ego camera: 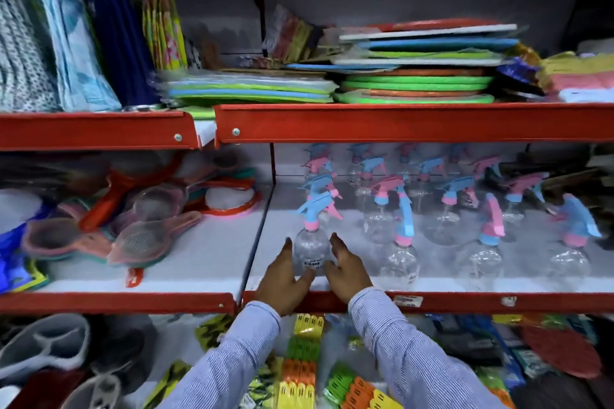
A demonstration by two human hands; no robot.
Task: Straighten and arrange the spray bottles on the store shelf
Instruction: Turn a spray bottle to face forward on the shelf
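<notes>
Several clear spray bottles with pink and blue trigger heads stand in rows on the middle shelf (465, 284). The front-left spray bottle (311, 251) stands upright near the shelf's left edge, its blue head pointing left. My left hand (284, 279) lies flat against its left side and my right hand (345, 271) against its right side, fingers straight, cupping the bottle between them. Another front-row bottle (400, 262) stands to the right, then two more (483, 259) (569, 259). The picture is blurred by motion.
A red shelf lip (448, 302) runs along the front. To the left lie strainers and brushes (139, 239). The upper shelf holds stacked flat mats (415, 83). Below are packs of coloured clips (302, 359) and bagged goods.
</notes>
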